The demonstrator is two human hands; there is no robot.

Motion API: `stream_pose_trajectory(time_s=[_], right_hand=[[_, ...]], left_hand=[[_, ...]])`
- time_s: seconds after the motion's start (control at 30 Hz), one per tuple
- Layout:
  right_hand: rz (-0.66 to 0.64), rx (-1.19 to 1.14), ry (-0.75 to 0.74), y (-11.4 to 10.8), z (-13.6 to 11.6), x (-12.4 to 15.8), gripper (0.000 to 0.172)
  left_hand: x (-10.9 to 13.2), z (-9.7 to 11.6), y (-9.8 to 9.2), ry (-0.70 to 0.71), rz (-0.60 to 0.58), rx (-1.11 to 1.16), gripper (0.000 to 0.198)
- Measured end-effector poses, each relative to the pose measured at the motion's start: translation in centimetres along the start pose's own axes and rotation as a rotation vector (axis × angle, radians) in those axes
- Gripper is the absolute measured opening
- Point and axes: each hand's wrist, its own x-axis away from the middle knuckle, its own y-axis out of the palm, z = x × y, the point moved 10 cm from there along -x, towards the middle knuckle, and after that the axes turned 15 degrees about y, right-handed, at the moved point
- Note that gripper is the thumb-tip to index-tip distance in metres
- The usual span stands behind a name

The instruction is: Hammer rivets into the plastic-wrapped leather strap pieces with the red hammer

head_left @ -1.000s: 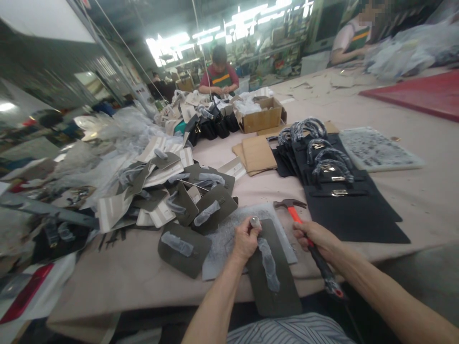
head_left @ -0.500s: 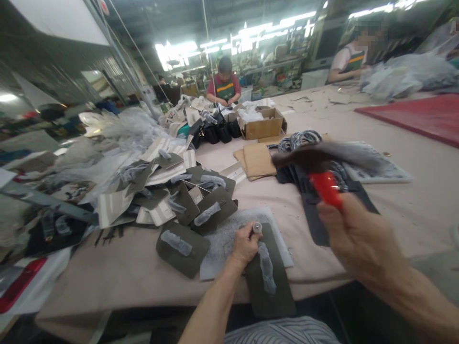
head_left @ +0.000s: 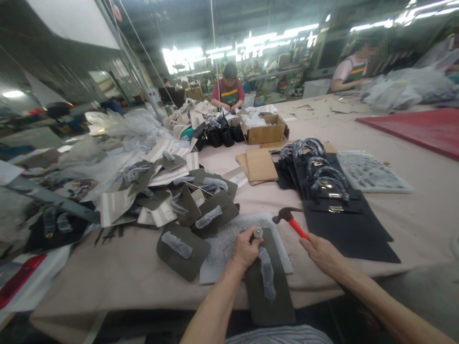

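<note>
My left hand (head_left: 246,248) is closed round a short metal punch (head_left: 257,232), held upright on the top end of a dark olive bag panel (head_left: 270,306). A plastic-wrapped handle (head_left: 267,274) lies along that panel, which overhangs the table's front edge. Under its far part is a worn whitish board (head_left: 222,258). My right hand (head_left: 322,253) grips a claw hammer (head_left: 296,224) by its red handle, the head a little right of the punch and apart from it. Another olive panel (head_left: 172,263) with a wrapped handle rests left of the board.
A heap of olive and cream panels (head_left: 211,215) lies left. Black bag panels with wrapped handles (head_left: 351,229) are stacked right, by a marked white board (head_left: 373,172). Brown cardboard pieces (head_left: 261,165) and a cardboard box (head_left: 267,134) are farther back. Two people work across the table.
The hammer has come down from a raised, blurred position to beside the punch, uncovering the black panels. My left hand keeps the punch in about the same place.
</note>
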Motion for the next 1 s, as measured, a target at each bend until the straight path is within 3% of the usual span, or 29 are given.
stream_pose_trajectory(time_s=[0.07, 0.13, 0.23, 0.3, 0.4, 0.47, 0.53, 0.6, 0.7, 0.8, 0.87, 1.0], right_hand=[[0.002, 0.054, 0.039, 0.9, 0.2, -1.0, 0.031], [0.151, 0.105, -0.025, 0.4, -1.4, -0.3, 0.034], [0.357, 0.118, -0.473, 0.0, -7.3, 4.7, 0.051], [0.277, 0.158, -0.778, 1.9, -10.8, 8.6, 0.054], [0.161, 0.291, -0.946, 4.4, -13.6, 11.4, 0.031], [0.234, 0.33, -0.925, 3.7, -14.5, 11.5, 0.018], [0.36, 0.334, -0.811, 1.6, -14.9, 10.5, 0.009], [0.442, 0.326, -0.626, -1.1, -14.4, 9.0, 0.008], [0.385, 0.277, -0.375, -3.0, -12.8, 7.2, 0.008], [0.195, 0.165, -0.24, -1.0, -11.4, 6.9, 0.011], [0.086, 0.119, -0.177, 1.7, -10.8, 7.4, 0.019], [-0.003, 0.075, -0.095, 6.2, -10.5, 8.8, 0.033]], left_hand=[[-0.1, 0.0, -0.1, -0.01, 0.015, 0.015, 0.007], [-0.1, -0.1, -0.4, -0.031, 0.049, 0.04, 0.005], [0.0, -0.5, -0.5, -0.078, 0.104, 0.106, 0.007], [0.0, -1.1, -0.5, -0.135, 0.137, 0.164, 0.01], [-0.1, -2.5, -1.1, -0.266, 0.255, 0.265, 0.02], [-0.3, -2.8, -2.7, -0.343, 0.431, 0.348, 0.029], [-0.9, -1.6, -5.0, -0.332, 0.574, 0.392, 0.036], [-2.2, 1.2, -6.9, -0.235, 0.565, 0.36, 0.038], [-3.7, 5.5, -8.2, -0.094, 0.415, 0.252, 0.033], [-3.2, 6.2, -7.8, -0.072, 0.363, 0.217, 0.027], [-2.5, 4.5, -6.4, -0.115, 0.336, 0.229, 0.027], [-1.3, 0.1, -3.3, -0.2, 0.3, 0.288, 0.034]])
